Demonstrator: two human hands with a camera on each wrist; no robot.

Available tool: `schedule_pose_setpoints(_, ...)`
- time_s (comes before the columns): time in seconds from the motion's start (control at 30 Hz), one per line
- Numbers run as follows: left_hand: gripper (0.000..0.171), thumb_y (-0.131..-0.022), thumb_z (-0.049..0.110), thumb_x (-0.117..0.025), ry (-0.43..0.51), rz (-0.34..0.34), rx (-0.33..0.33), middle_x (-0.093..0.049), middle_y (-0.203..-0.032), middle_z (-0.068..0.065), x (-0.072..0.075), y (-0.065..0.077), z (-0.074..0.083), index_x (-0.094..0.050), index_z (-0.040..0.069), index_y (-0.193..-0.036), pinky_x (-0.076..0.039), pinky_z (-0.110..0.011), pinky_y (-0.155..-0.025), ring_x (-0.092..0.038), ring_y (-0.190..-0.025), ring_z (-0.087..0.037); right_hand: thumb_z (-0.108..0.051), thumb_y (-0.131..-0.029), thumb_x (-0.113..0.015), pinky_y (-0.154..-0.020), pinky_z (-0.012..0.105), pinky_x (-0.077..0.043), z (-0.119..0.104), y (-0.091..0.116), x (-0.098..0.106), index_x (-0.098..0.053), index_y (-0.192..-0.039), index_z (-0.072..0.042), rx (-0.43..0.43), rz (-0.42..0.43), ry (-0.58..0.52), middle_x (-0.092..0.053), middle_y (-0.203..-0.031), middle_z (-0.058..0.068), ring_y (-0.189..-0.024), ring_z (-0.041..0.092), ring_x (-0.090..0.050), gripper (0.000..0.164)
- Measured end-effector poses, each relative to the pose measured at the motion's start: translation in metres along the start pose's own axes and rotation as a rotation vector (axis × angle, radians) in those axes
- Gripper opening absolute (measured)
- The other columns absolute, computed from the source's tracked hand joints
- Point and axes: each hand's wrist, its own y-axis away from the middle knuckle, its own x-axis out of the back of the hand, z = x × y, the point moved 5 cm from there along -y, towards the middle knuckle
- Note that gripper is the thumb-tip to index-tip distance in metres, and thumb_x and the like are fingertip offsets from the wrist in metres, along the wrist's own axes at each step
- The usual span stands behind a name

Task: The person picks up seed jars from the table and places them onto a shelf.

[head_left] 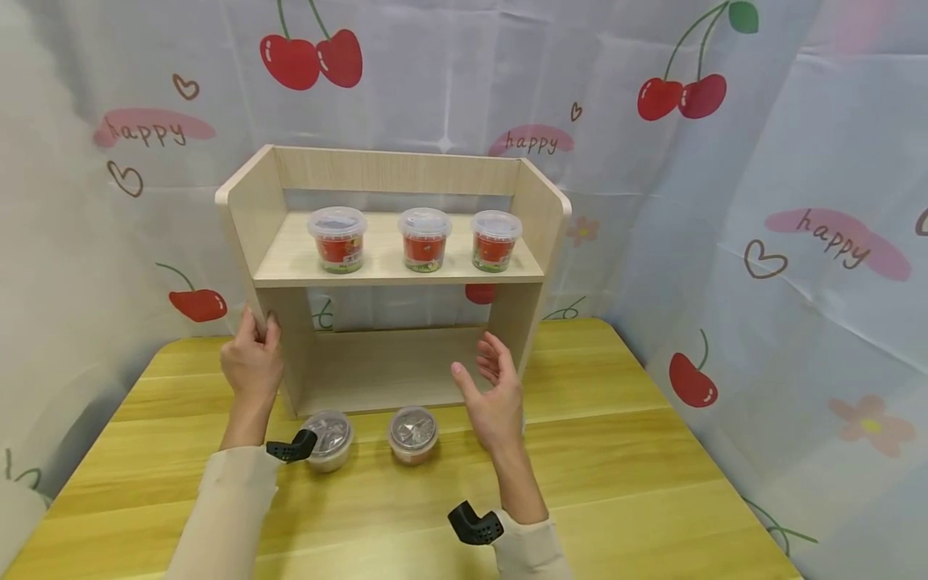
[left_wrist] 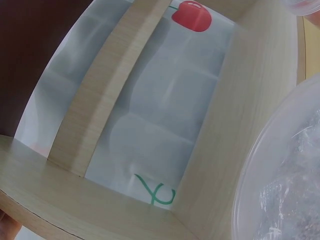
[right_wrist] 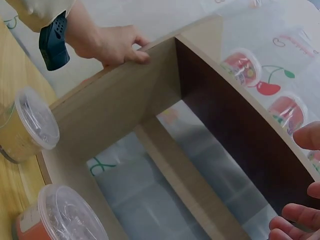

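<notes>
A pale wooden two-tier shelf (head_left: 399,171) stands on the table. My left hand (head_left: 254,358) grips the front edge of its left side panel, thumb on the inner face, as the right wrist view (right_wrist: 115,45) also shows. Near the right side panel, my right hand (head_left: 496,399) is raised with fingers loosely bent and nothing in them; contact with the panel is not visible. On the upper board sit three lidded plastic tubs with red bands, left (head_left: 341,250), middle (head_left: 424,250) and right (head_left: 495,250). The lower compartment shows its bare bottom board (head_left: 391,366).
Two more lidded tubs, a yellowish one (right_wrist: 20,127) and an orange one (right_wrist: 35,225), stand on the wood-grain table (head_left: 616,451) before the shelf, close to my left forearm. A cherry-printed curtain (head_left: 449,97) hangs behind and at both sides.
</notes>
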Motion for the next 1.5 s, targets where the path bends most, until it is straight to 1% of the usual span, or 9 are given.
schedule_pose_setpoints(0.03,0.021,-0.094,0.020,-0.058,0.003,0.000,0.000,-0.050,-0.054,-0.017,0.000,0.000,0.000,-0.056,0.000,-0.087,-0.029,-0.043,-0.044,-0.044,-0.044,-0.029,-0.020,-0.088,-0.075,-0.102,0.041,-0.041,0.000,0.000,0.001,-0.046,-0.143,-0.009,-0.002,0.001,0.002,-0.055,-0.133,0.009,-0.117,0.026,-0.054,0.062)
schedule_pose_setpoints(0.07,0.022,-0.095,0.020,-0.057,0.006,-0.004,0.000,-0.050,-0.055,-0.018,-0.001,0.000,0.000,-0.056,-0.001,-0.088,-0.029,-0.044,-0.045,-0.046,-0.046,-0.036,-0.019,-0.088,-0.075,-0.102,0.041,-0.041,0.001,0.000,0.002,-0.046,-0.142,-0.009,-0.003,0.003,0.003,-0.055,-0.133,0.009,-0.118,0.027,-0.054,0.062)
schedule_pose_setpoints(0.17,0.023,-0.095,0.020,-0.057,0.010,-0.001,-0.005,-0.052,-0.056,-0.019,-0.002,0.000,0.000,-0.056,-0.001,-0.087,-0.030,-0.046,-0.045,-0.048,-0.046,-0.038,-0.018,-0.088,-0.075,-0.102,0.043,-0.041,0.004,0.001,0.006,-0.047,-0.142,-0.007,0.000,0.009,0.002,-0.055,-0.133,0.011,-0.118,0.028,-0.054,0.061)
schedule_pose_setpoints(0.47,0.023,-0.095,0.019,-0.057,0.010,0.012,-0.029,-0.054,-0.057,-0.021,0.000,-0.001,0.001,-0.057,-0.003,-0.089,-0.030,-0.042,-0.044,-0.049,-0.046,-0.035,-0.013,-0.088,-0.075,-0.103,0.046,-0.040,0.014,0.002,0.017,-0.048,-0.140,-0.002,-0.001,0.048,-0.005,-0.056,-0.131,0.017,-0.117,0.033,-0.054,0.060)
schedule_pose_setpoints(0.67,0.024,-0.096,0.021,-0.057,0.008,0.003,-0.010,-0.057,-0.060,-0.023,0.000,0.000,0.001,-0.060,-0.003,-0.094,-0.031,-0.042,-0.045,-0.052,-0.048,-0.038,-0.016,-0.087,-0.076,-0.104,0.048,-0.038,0.021,0.003,0.027,-0.048,-0.140,-0.004,-0.030,0.066,0.045,-0.056,-0.131,0.015,-0.120,0.033,-0.053,0.060)
schedule_pose_setpoints(0.77,0.024,-0.096,0.021,-0.057,0.009,0.000,-0.010,-0.057,-0.060,-0.023,0.000,0.000,0.001,-0.060,-0.003,-0.095,-0.031,-0.043,-0.046,-0.051,-0.048,-0.038,-0.017,-0.087,-0.077,-0.105,0.049,-0.036,0.025,0.003,0.032,-0.049,-0.139,-0.005,-0.044,0.079,0.065,-0.057,-0.131,0.015,-0.121,0.033,-0.052,0.060)
schedule_pose_setpoints(1.07,0.025,-0.095,0.022,-0.056,0.009,0.015,-0.016,-0.054,-0.058,-0.021,-0.001,0.001,0.001,-0.058,-0.003,-0.091,-0.030,-0.042,-0.045,-0.047,-0.047,-0.034,-0.017,-0.086,-0.077,-0.105,0.049,-0.036,0.039,0.009,0.044,-0.051,-0.137,-0.002,-0.057,0.095,0.096,-0.057,-0.132,0.017,-0.121,0.034,-0.052,0.059)
schedule_pose_setpoints(1.3,0.028,-0.096,0.024,-0.056,-0.001,0.021,-0.034,-0.052,-0.056,-0.020,0.000,0.001,0.000,-0.056,-0.002,-0.086,-0.030,-0.043,-0.045,-0.048,-0.045,-0.037,-0.019,-0.087,-0.077,-0.105,0.050,-0.035,0.049,0.013,0.049,-0.051,-0.137,-0.002,-0.079,0.092,0.115,-0.056,-0.132,0.017,-0.121,0.035,-0.052,0.059)
schedule_pose_setpoints(1.5,0.026,-0.095,0.023,-0.056,0.007,0.024,-0.025,-0.052,-0.056,-0.020,0.000,0.001,0.001,-0.057,-0.002,-0.087,-0.029,-0.042,-0.045,-0.047,-0.046,-0.034,-0.019,-0.086,-0.077,-0.104,0.050,-0.035,0.059,0.018,0.053,-0.051,-0.137,-0.001,-0.107,0.099,0.131,-0.057,-0.132,0.018,-0.120,0.037,-0.051,0.060)
